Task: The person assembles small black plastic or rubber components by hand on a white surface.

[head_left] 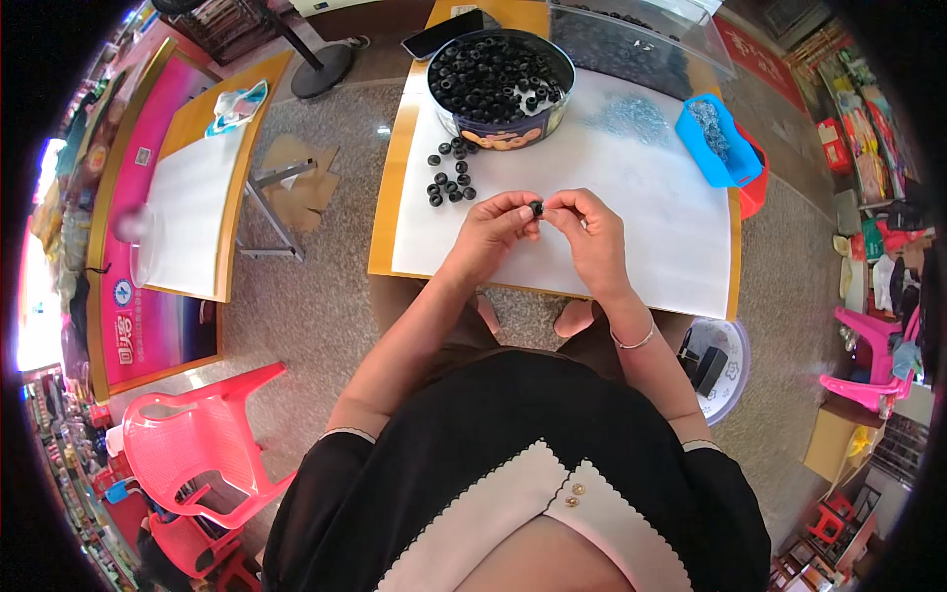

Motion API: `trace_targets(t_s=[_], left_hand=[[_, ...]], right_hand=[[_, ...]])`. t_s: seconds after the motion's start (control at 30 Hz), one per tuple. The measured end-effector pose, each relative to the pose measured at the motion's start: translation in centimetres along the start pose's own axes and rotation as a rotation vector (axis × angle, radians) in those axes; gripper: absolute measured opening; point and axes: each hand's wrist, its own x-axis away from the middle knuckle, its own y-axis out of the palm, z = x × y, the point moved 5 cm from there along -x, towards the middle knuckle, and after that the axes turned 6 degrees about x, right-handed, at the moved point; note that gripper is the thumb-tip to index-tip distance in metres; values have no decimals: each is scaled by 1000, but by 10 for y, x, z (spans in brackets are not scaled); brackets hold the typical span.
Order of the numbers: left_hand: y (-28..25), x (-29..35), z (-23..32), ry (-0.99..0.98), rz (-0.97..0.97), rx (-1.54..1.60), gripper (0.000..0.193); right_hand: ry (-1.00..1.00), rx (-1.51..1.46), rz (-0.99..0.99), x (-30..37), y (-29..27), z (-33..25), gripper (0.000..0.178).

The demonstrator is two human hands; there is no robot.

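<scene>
Between the thumb and fingers of my left hand [485,235] is a small black ring-shaped plastic part [537,208], held just above the white-covered table near its front edge. The closed fingertips of my right hand [595,242] meet at the part's right side; whatever they pinch is too small to make out. Several similar black parts [452,186] lie loose to the left of my hands. Behind them stands a round tin [505,138] filled with many more. Toward the right, a scatter of tiny shiny pieces [634,116] rests on the white sheet [651,217].
A blue basket [735,170] with shiny small pieces sits over a red one [756,189] at the table's right edge. A clear bin [631,69] of black parts and a phone [442,37] are at the back. A pink chair [202,439] stands left on the floor.
</scene>
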Motion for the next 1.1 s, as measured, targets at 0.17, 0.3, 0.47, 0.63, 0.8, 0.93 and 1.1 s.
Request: trace_targets(t_s=[0.17, 0.3, 0.47, 0.63, 0.8, 0.93, 1.1], left_hand=[[6, 1, 1, 4, 21, -82, 22], [5, 1, 0, 1, 27, -112, 22], [3, 0, -2, 9, 31, -122, 22], [4, 2, -2, -37, -11, -122, 22], [6, 3, -2, -52, -57, -105, 22], [2, 1, 0, -27, -27, -74, 23], [4, -3, 3, -7, 0, 37, 18]], right_hand=[[-58, 64, 23, 2, -1, -1, 8], [-149, 131, 12, 2, 0, -7, 7], [-147, 95, -14, 2, 1, -6, 7], [-95, 56, -11, 1, -2, 6, 14], [141, -315, -309, -8, 5, 23, 23], [102, -215, -235, -44, -7, 6, 17], [-281, 409, -4, -151, -13, -26, 11]])
